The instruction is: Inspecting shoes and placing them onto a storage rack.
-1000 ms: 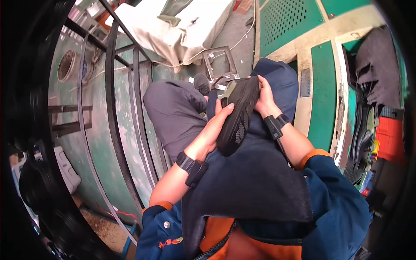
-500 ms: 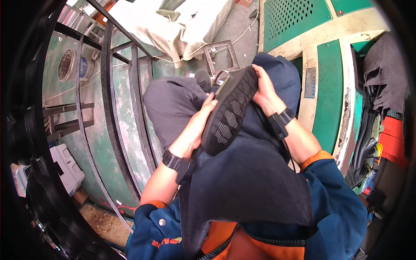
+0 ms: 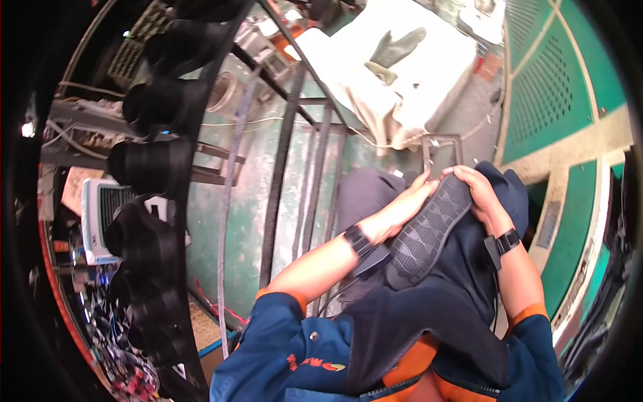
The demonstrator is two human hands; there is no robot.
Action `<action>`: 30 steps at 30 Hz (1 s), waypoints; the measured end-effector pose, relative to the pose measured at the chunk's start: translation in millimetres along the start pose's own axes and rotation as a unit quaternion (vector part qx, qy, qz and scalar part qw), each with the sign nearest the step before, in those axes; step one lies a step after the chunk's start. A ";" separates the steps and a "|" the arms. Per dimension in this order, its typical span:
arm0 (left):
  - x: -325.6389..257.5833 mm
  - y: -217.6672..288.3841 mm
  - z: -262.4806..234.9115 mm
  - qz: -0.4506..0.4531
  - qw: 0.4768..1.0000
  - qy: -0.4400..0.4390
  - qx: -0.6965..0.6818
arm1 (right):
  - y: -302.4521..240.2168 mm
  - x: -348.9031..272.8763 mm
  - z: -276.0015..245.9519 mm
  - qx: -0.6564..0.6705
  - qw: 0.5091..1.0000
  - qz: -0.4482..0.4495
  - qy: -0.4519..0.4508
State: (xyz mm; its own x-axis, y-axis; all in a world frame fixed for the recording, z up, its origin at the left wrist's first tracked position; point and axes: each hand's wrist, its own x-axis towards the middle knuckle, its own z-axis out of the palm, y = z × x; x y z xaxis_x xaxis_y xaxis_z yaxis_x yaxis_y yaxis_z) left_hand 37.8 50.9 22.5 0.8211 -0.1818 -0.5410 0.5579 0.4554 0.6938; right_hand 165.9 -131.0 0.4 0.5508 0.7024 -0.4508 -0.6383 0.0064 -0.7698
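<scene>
A dark shoe (image 3: 429, 231) rests over my lap with its black treaded sole turned up toward me. Its far end is between my two hands. My left hand (image 3: 420, 189) is closed on the far left edge, its fingers partly hidden behind the shoe. Around the far right edge wraps my right hand (image 3: 481, 191), fingers over the tip. The shoe's upper is mostly out of sight beneath the sole. Black straps with small boxes sit on both wrists. A dark apron (image 3: 429, 315) lies under the near end of the shoe.
To the left stands a dark metal rack (image 3: 284, 161) with a row of black rounded items (image 3: 151, 231) beside it. A white cloth-covered table (image 3: 415, 87) is ahead, with a small metal frame (image 3: 459, 151) before it. Green machine panels (image 3: 552, 100) line the right.
The view has swung left, so the scene sits farther right. My left hand has moved from the shoe's side toward its far end, and the sole now faces me more squarely.
</scene>
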 end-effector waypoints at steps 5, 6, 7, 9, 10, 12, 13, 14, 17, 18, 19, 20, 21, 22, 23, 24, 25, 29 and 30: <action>81.3 14.3 -9.2 0.085 0.985 0.107 0.108 | 5.2 11.8 0.7 -0.085 0.994 -0.055 -0.044; 91.8 9.9 -8.7 0.084 0.984 0.104 0.120 | 9.4 9.6 0.7 -0.104 0.990 -0.075 -0.053; 98.7 2.5 -6.5 0.028 0.996 0.059 0.060 | 12.5 10.2 1.3 -0.099 0.990 -0.084 -0.048; 107.9 -9.2 -2.4 0.034 0.998 -0.043 -0.009 | 20.0 7.3 4.6 -0.081 0.992 -0.098 -0.020; 107.5 -14.0 -3.0 0.033 0.999 -0.033 -0.009 | 23.2 6.8 7.3 -0.061 0.991 -0.117 0.010; 102.9 -20.9 -1.2 0.116 0.993 0.025 -0.015 | 28.0 4.6 14.5 -0.044 0.993 -0.098 0.045; 100.5 -18.3 -5.3 0.008 0.998 0.007 -0.057 | 29.2 3.9 17.9 -0.053 0.989 -0.135 0.017; 96.8 -16.8 -6.1 -0.065 0.991 -0.019 -0.116 | 29.2 4.8 21.7 -0.075 0.988 -0.135 0.025; 83.8 -12.9 -2.3 -0.026 0.994 0.031 -0.098 | 28.7 0.7 30.7 -0.117 0.983 -0.114 0.087; 81.2 -12.6 1.2 0.021 0.996 0.063 -0.059 | 27.7 -0.5 32.6 -0.104 0.985 -0.105 0.087; 77.5 -11.2 2.4 -0.012 0.995 0.048 -0.087 | 27.0 -2.5 34.9 -0.079 0.987 -0.119 0.073; 75.7 -12.0 5.3 -0.006 0.994 0.053 -0.093 | 26.4 -4.9 36.2 -0.097 0.985 -0.114 0.083; 74.0 -11.7 6.9 0.001 0.995 0.059 -0.084 | 24.8 -6.2 38.1 -0.113 0.982 -0.122 0.092; 71.6 -11.9 8.0 0.003 0.994 0.086 -0.072 | 23.5 -8.3 40.4 -0.109 0.981 -0.134 0.087; 69.5 -11.6 9.0 0.016 0.995 0.079 -0.062 | 21.0 -10.2 42.6 -0.096 0.982 -0.138 0.082; 67.1 -10.7 9.9 0.035 0.995 0.086 -0.040 | 18.6 -12.8 45.5 -0.096 0.983 -0.130 0.086; 63.8 -9.1 10.4 0.052 0.996 0.066 -0.044 | 15.1 -15.0 48.4 -0.120 0.978 -0.141 0.094; 47.1 1.5 16.6 0.065 0.995 0.065 -0.038 | 5.6 -26.5 61.3 -0.177 0.960 -0.197 0.091; 44.2 5.3 19.5 0.136 0.991 0.004 0.009 | 4.9 -29.6 63.0 -0.179 0.950 -0.243 0.080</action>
State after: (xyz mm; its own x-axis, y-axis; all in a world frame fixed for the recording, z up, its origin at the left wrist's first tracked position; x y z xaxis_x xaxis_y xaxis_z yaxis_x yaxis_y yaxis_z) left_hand 79.4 28.2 11.4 0.9408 -0.0479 -0.3354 0.3174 0.4713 0.8229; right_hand 112.6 -106.9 38.5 0.8265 0.5614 -0.0426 -0.0789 0.0406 -0.9961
